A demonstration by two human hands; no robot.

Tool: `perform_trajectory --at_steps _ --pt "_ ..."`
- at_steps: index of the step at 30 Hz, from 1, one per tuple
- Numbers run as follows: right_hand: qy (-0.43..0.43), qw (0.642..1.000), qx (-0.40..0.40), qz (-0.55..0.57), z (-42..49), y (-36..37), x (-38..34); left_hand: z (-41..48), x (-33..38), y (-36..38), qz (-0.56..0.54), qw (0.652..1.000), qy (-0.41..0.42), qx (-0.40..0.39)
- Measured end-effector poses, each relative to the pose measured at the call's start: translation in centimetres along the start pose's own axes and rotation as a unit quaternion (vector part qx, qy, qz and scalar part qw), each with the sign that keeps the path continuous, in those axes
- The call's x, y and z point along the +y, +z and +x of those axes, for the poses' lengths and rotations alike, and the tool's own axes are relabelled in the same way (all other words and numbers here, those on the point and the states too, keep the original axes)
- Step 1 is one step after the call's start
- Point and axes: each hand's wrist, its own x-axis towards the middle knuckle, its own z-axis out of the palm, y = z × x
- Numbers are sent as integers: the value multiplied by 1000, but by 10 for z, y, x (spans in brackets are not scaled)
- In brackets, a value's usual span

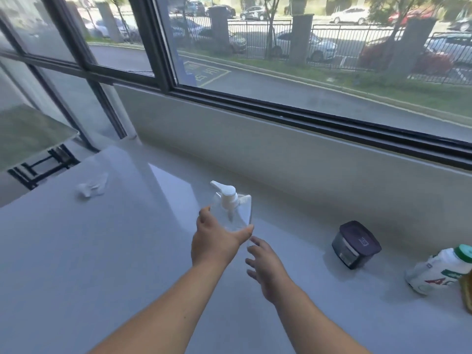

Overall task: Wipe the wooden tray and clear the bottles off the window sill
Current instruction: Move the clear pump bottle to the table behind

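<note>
A clear square pump bottle with a white pump head stands on the white window sill, near its middle. My left hand is wrapped around the bottle's lower half. My right hand hovers just right of the bottle's base, fingers spread, holding nothing. At the right edge a white bottle with a green cap and red-green label stands on the sill. No wooden tray is in view.
A dark lidded container sits on the sill right of my hands. A crumpled white tissue lies at the left. A yellowish object pokes in at the right edge. The window and its low wall run along the back.
</note>
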Motion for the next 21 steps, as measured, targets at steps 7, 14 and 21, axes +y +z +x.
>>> perform_trajectory --at_steps 7,14,21 --pt "26 997 -58 -36 8 162 8 34 -122 -118 -16 996 -70 44" --pt "61 979 -156 -117 -8 386 58 49 -300 -267 -30 979 -165 117" --pt "91 935 -279 -197 -49 608 141 19 -481 -410 -22 935 -267 232"
